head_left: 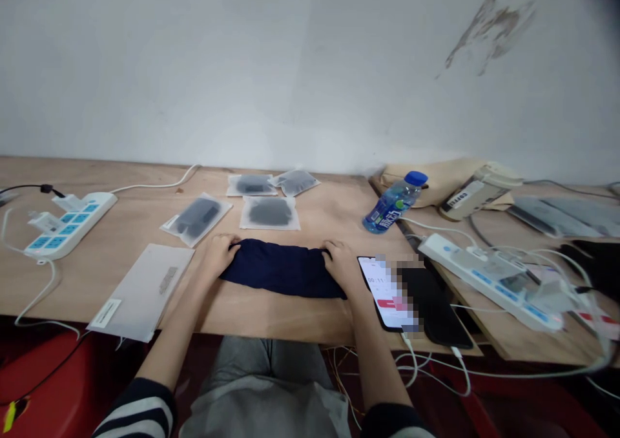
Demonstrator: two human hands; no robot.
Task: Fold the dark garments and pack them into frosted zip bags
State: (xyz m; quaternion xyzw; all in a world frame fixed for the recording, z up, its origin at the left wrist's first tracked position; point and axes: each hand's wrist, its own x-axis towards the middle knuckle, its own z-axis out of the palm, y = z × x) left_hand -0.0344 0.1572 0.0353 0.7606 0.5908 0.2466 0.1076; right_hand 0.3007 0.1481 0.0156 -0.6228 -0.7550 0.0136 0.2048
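Note:
A dark navy folded cloth (pixel 285 269) lies flat on the wooden table in front of me, wider than it is deep. My left hand (pixel 221 254) has its fingers curled over the cloth's left end. At the opposite end, my right hand (pixel 339 261) grips the upper right corner, thumb and fingers bent onto the fabric. Just left of my left forearm is a flat frosted plastic bag (pixel 145 289) with a white label. Beyond the cloth lie several smaller frosted bags with dark contents, the nearest being one bag (pixel 270 213) behind its middle.
A blue-capped bottle (pixel 394 203) stands right of the cloth, near a coffee cup (pixel 479 192). Two phones, one lit phone (pixel 385 296) and one dark phone (pixel 433 305), lie beside my right forearm. Power strips (pixel 72 225) with cables flank both sides.

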